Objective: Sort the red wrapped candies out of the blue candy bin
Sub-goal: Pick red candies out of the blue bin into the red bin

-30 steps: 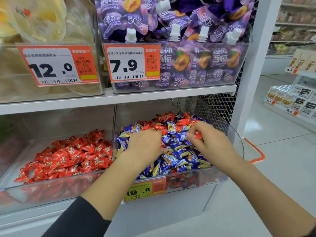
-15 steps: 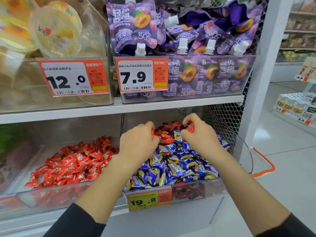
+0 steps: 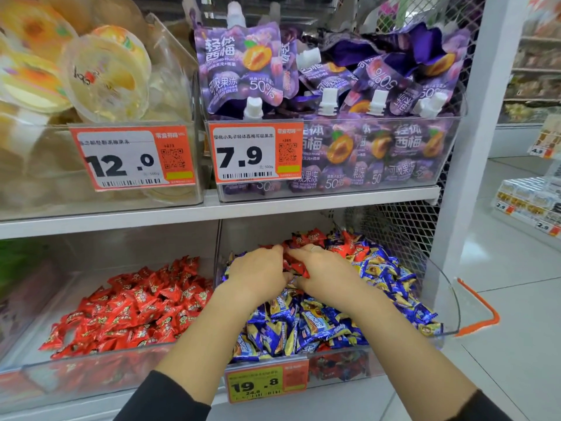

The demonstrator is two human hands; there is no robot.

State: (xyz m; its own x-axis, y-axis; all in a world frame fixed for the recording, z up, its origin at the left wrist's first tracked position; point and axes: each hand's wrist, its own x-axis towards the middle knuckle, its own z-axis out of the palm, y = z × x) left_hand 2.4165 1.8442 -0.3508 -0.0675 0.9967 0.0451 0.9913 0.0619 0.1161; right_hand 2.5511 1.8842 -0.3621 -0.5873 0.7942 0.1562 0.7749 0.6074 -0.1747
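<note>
Head view. Left hand (image 3: 258,273) and right hand (image 3: 326,276) meet over the blue bin (image 3: 446,302), fingers curled around a cluster of red candies (image 3: 296,264) gathered between them. More red candies lie at the bin's rear among blue candies (image 3: 303,326), so sorting appears unfinished. The red bin (image 3: 130,308) lies just left, across a clear divider; the shelf (image 3: 212,211) above limits lifting room.

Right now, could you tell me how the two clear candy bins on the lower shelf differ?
The left clear bin holds only red wrapped candies; the right clear bin holds mostly blue ones with red mixed in. Both hands work in the right bin, none in the left. Both bins are transparent plastic.
</note>
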